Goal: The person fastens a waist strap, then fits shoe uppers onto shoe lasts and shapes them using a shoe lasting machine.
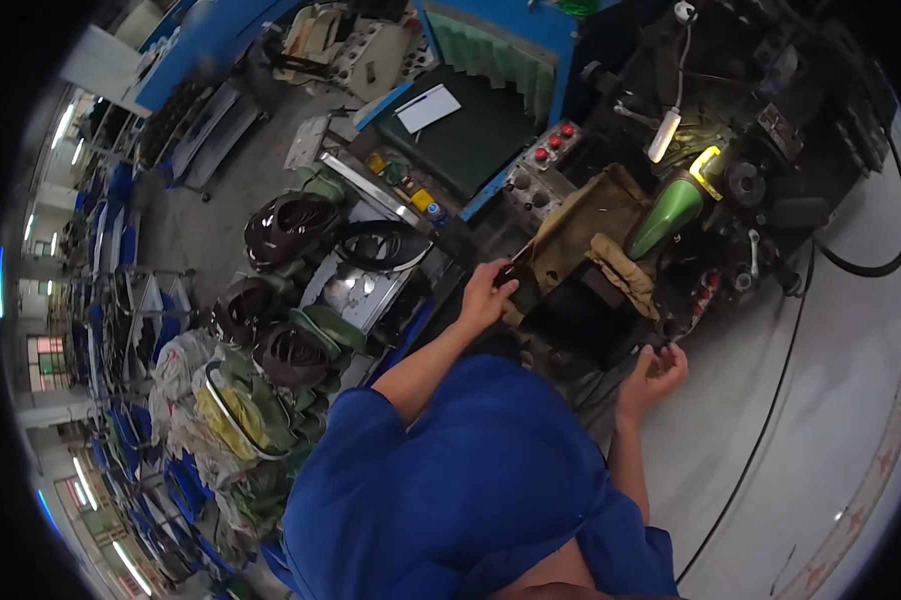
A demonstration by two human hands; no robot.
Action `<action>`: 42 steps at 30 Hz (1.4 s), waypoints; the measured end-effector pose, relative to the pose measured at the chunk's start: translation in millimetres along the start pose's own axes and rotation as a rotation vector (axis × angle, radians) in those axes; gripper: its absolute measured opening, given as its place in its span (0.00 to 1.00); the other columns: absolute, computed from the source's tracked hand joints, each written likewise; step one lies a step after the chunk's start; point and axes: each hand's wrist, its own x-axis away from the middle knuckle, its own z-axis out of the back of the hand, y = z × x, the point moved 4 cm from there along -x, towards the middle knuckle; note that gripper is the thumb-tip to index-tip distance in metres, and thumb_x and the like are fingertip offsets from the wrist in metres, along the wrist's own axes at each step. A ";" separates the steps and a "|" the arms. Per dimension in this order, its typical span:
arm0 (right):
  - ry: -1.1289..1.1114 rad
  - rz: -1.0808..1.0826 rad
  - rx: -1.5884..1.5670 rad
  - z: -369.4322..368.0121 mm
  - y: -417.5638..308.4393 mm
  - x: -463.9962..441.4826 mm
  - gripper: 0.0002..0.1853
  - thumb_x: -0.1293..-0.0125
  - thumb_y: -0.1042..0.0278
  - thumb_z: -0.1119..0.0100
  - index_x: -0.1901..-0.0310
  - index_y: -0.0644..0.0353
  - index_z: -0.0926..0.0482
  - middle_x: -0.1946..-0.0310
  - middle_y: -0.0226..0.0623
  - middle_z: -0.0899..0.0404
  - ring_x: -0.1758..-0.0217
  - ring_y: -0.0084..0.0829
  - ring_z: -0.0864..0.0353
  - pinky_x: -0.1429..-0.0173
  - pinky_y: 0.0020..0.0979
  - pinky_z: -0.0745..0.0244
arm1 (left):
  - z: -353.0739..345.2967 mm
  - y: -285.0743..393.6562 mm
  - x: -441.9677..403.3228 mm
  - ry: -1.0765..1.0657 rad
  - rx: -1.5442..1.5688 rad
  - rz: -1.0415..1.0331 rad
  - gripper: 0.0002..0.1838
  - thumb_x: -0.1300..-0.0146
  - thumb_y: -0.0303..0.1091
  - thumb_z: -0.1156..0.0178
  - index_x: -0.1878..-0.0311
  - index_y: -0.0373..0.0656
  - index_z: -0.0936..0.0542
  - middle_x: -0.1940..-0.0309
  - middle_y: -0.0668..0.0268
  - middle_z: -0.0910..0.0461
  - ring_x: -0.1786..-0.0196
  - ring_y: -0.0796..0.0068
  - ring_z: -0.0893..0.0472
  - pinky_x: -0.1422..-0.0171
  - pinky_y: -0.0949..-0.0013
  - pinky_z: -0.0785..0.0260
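Note:
My left hand (488,297) is at the near left edge of a brown-lined machine tray (571,215). Its fingers are bent against a dark piece (517,284) that I cannot make out. By the tray's near right corner is my right hand (653,382), palm partly up, its fingers loosely curled and apart with nothing visible in them. Between the hands lies a dark flat surface (591,325). A crumpled tan cloth (623,275) rests at its far side. Beyond the cloth sits a glossy green pointed shell-like piece (666,215) with a brightly lit yellow rim (708,172).
A work lamp (665,135) hangs over the machine. Red-buttoned control boxes (554,150) stand left of the tray. Dark rounded slotted parts (291,228) and bagged pieces (241,405) are piled on the left. A black cable (771,410) crosses the pale floor at right.

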 end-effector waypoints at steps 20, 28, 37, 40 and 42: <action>-1.388 0.026 -0.054 -120.1 -28.4 218.3 0.25 0.21 0.56 0.34 0.30 0.62 0.22 0.50 0.45 0.10 0.52 0.39 0.09 0.44 0.38 0.17 | 192.6 -33.7 150.9 0.326 0.888 0.782 0.22 0.22 0.56 0.34 0.47 0.44 0.15 0.61 0.68 0.16 0.64 0.78 0.17 0.60 0.69 0.21; -1.085 -0.305 -0.013 -112.4 2.0 253.7 0.24 0.21 0.56 0.32 0.33 0.63 0.20 0.47 0.37 0.12 0.45 0.28 0.16 0.38 0.33 0.21 | 225.7 -253.0 20.0 0.447 0.092 0.742 0.29 0.30 0.48 0.32 0.27 0.54 0.19 0.35 0.50 0.15 0.32 0.46 0.17 0.28 0.54 0.25; -0.869 -0.245 0.364 -163.5 -43.8 254.4 0.25 0.24 0.54 0.32 0.33 0.61 0.18 0.46 0.49 0.10 0.42 0.38 0.12 0.35 0.38 0.22 | 265.9 -246.2 13.2 0.590 0.044 1.065 0.20 0.38 0.35 0.28 0.43 0.38 0.14 0.40 0.41 0.18 0.42 0.38 0.16 0.34 0.43 0.22; -0.925 -0.164 0.308 -210.3 -35.8 255.3 0.25 0.24 0.53 0.33 0.32 0.58 0.19 0.46 0.53 0.11 0.41 0.48 0.11 0.35 0.43 0.21 | 291.1 -196.8 56.9 0.834 0.230 1.110 0.15 0.40 0.21 0.37 0.49 0.38 0.18 0.42 0.45 0.22 0.38 0.42 0.19 0.34 0.48 0.24; -0.981 0.020 0.411 -249.4 -53.7 260.8 0.26 0.23 0.52 0.34 0.30 0.56 0.21 0.46 0.56 0.11 0.40 0.56 0.12 0.35 0.48 0.21 | 311.7 -188.4 92.2 0.838 0.401 1.033 0.16 0.39 0.18 0.40 0.48 0.39 0.19 0.44 0.48 0.22 0.43 0.50 0.19 0.40 0.54 0.24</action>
